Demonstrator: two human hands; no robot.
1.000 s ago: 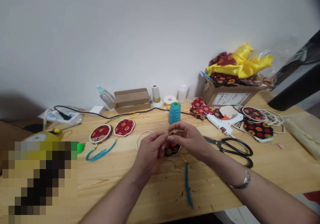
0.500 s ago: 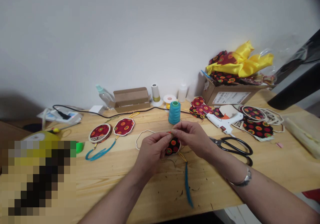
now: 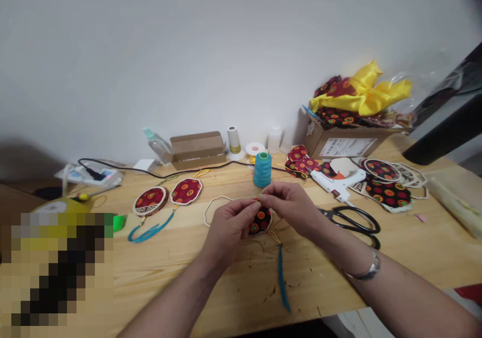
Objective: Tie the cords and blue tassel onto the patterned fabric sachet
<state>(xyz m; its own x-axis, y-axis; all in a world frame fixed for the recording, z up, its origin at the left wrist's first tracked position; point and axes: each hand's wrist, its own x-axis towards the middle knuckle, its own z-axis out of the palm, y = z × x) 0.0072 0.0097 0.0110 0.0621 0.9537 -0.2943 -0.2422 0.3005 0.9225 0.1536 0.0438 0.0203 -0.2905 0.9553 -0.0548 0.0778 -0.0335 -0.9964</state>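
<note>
My left hand (image 3: 232, 221) is closed on the left side of a small black patterned fabric pendant (image 3: 261, 218), thumb and fingers pinching its upper edge. Close beside it, my right hand (image 3: 288, 203) pinches at the pendant's top edge; fingertips hide just what it grips there. Yellow cord and a blue tassel (image 3: 281, 280) hang from the pendant's lower end onto the table. Partly behind my left hand lies a pale scalloped frame (image 3: 208, 212). A cone of blue thread (image 3: 262, 170) stands just beyond my hands.
Black-handled scissors (image 3: 356, 221) and a white glue gun (image 3: 339, 182) lie to the right. Two red pendants (image 3: 187, 191) rest on the left. Behind stand an open cardboard box (image 3: 198, 152) and a carton of fabric (image 3: 339, 142). A black cable (image 3: 169, 176) crosses the table (image 3: 211, 298).
Both hands stay at the pendant's top edge with almost no movement. The view has shifted very slightly.
</note>
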